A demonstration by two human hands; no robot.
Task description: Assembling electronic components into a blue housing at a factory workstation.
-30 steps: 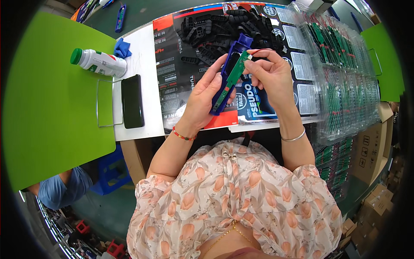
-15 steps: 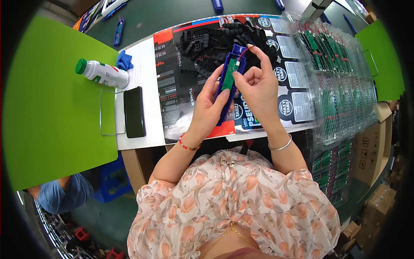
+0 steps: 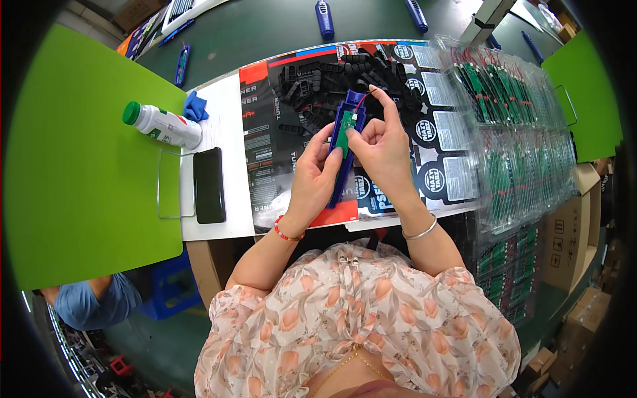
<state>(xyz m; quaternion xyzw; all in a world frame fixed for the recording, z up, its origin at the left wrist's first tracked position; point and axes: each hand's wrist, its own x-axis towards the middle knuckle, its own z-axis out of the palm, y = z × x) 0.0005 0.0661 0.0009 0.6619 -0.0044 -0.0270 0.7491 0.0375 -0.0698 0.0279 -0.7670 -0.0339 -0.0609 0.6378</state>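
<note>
My left hand (image 3: pixel 312 174) grips a long blue plastic housing (image 3: pixel 340 187) from its left side, thumb on top. In the housing lies a narrow green circuit board (image 3: pixel 344 131) with a white connector near its far end. My right hand (image 3: pixel 381 149) pinches thumb and fingers at the board's right edge. Its raised index finger touches a thin red wire (image 3: pixel 362 100) that rises from the connector. Just beyond the housing, a pile of black plastic parts (image 3: pixel 318 76) is spread over the printed sheet (image 3: pixel 265 152).
Clear trays (image 3: pixel 524 156) of green boards stand at the right. At the left lie a phone (image 3: pixel 210 186), a green-capped white bottle (image 3: pixel 162 125) and a blue cloth (image 3: pixel 195 106). Blue housings (image 3: pixel 324 20) sit along the far side. Green panels (image 3: pixel 99 159) flank both sides; a person's blue sleeve (image 3: pixel 99 302) shows lower left.
Both hands and the housing appear slightly lower and further left in the picture. The whole scene has shifted downward a little. My grip on the housing and board looks much the same.
</note>
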